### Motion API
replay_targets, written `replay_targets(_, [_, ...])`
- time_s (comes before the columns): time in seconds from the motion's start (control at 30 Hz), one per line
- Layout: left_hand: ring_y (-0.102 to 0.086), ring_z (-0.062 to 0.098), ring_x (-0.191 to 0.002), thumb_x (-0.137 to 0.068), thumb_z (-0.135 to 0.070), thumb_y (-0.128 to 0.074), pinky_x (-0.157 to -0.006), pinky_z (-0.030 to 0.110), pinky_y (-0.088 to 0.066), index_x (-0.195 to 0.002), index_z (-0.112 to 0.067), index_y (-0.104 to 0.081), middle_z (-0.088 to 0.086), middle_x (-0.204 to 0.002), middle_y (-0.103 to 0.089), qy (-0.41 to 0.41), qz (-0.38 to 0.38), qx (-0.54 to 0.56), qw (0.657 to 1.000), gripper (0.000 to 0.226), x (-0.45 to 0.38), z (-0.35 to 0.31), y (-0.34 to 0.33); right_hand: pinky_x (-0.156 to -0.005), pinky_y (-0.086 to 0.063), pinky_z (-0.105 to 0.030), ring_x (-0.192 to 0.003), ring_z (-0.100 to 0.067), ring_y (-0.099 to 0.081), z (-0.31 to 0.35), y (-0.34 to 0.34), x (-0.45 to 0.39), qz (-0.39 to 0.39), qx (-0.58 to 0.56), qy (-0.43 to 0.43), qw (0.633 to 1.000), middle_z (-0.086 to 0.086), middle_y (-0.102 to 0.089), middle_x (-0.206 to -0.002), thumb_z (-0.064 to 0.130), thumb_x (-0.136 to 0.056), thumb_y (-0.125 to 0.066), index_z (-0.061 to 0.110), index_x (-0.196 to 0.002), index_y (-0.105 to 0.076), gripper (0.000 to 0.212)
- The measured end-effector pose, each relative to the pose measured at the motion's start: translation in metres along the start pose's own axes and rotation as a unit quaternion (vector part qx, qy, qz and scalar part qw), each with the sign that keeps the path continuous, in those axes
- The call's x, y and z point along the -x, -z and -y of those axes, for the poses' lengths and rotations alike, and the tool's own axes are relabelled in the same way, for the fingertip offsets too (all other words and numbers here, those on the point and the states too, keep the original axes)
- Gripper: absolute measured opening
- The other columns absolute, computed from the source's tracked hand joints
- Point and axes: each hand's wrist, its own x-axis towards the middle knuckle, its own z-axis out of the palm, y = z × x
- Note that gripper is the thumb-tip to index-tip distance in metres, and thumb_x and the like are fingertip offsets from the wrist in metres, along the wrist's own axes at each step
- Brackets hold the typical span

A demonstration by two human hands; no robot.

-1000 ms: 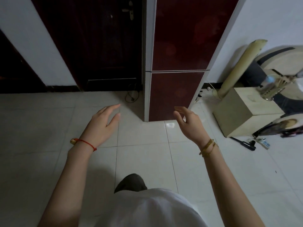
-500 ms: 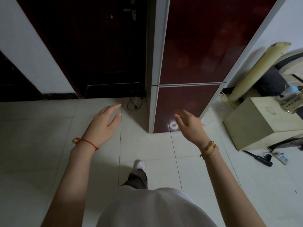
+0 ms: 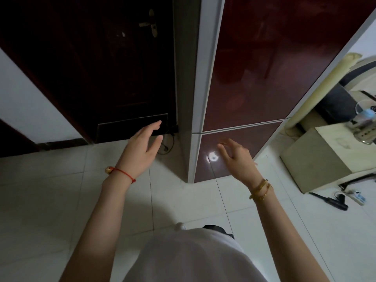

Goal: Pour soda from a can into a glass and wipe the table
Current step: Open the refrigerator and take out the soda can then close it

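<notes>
No can, glass or table shows in the head view. A tall dark red fridge (image 3: pixel 264 68) with a grey side and two doors stands right in front of me. My left hand (image 3: pixel 142 151) is held out with fingers straight, empty, in front of the fridge's grey left edge and the dark door behind. My right hand (image 3: pixel 238 159) is raised with relaxed fingers, empty, just before the lower fridge door; I cannot tell if it touches it.
A dark wooden door (image 3: pixel 97 68) with a brass handle stands left of the fridge. A beige box (image 3: pixel 317 159) with a clear bottle (image 3: pixel 364 123) sits at right. A rolled mat (image 3: pixel 317 86) leans on the wall. A power strip (image 3: pixel 358 198) and black tool (image 3: pixel 333 202) lie on white floor tiles.
I have walked closer to the fridge, which now fills more of the view. Both hands stay raised and empty, now nearer the fridge front.
</notes>
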Motion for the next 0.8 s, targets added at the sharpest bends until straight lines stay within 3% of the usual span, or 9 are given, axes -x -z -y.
replay_targets(0.13, [-0.043,0.011,-0.134,-0.101,-0.034,-0.044,-0.109,0.036,-0.041,-0.148,-0.027,-0.036,-0.006,-0.145,-0.048,-0.013,0.007,0.016,1.0,0.048,-0.036,0.0,-0.006,-0.083,-0.032,-0.01,-0.115,-0.022,-0.059,-0.002,-0.005,-0.016,0.0,0.0,-0.017,1.0,-0.007,-0.064,-0.126,0.033,-0.101,-0.046,0.008,-0.126,-0.059,0.038])
replay_targets(0.3, [-0.046,0.014,-0.131,-0.101,-0.031,-0.046,-0.106,0.026,-0.035,-0.148,-0.023,-0.036,-0.003,-0.142,-0.051,-0.036,-0.005,0.019,0.999,0.049,-0.081,-0.012,-0.015,-0.087,-0.037,-0.016,-0.112,-0.021,-0.06,-0.005,-0.007,-0.036,0.002,-0.003,-0.02,1.0,-0.006,-0.064,-0.124,0.034,-0.101,-0.046,0.01,-0.125,-0.059,0.037])
replay_targets(0.43, [-0.047,0.013,-0.129,-0.101,-0.029,-0.048,-0.109,0.032,-0.039,-0.149,-0.02,-0.034,0.0,-0.141,-0.051,-0.053,-0.009,0.047,0.997,0.051,-0.125,-0.031,-0.019,-0.086,-0.039,-0.018,-0.111,-0.02,-0.062,-0.004,-0.003,-0.056,-0.001,-0.005,-0.015,1.0,-0.006,-0.066,-0.122,0.034,-0.101,-0.046,0.01,-0.125,-0.059,0.036])
replay_targets(0.57, [-0.043,0.017,-0.135,-0.1,-0.03,-0.05,-0.112,0.035,-0.036,-0.152,-0.017,-0.026,0.003,-0.149,-0.043,-0.045,0.003,0.056,0.997,0.059,-0.165,-0.048,-0.03,-0.088,-0.045,-0.027,-0.109,-0.027,-0.062,-0.003,-0.005,-0.078,-0.014,0.002,-0.012,1.0,-0.012,-0.066,-0.119,0.032,-0.1,-0.048,0.006,-0.123,-0.058,0.036])
replay_targets(0.8, [-0.038,0.021,-0.14,-0.099,-0.029,-0.052,-0.114,0.037,-0.033,-0.154,-0.015,-0.018,0.007,-0.155,-0.033,-0.013,0.026,0.113,0.993,0.066,-0.204,-0.057,-0.046,-0.103,-0.042,-0.033,-0.124,-0.025,-0.052,0.01,-0.01,-0.112,-0.021,-0.006,0.019,1.0,-0.01,-0.049,-0.141,0.037,-0.101,-0.043,0.012,-0.144,-0.04,0.05])
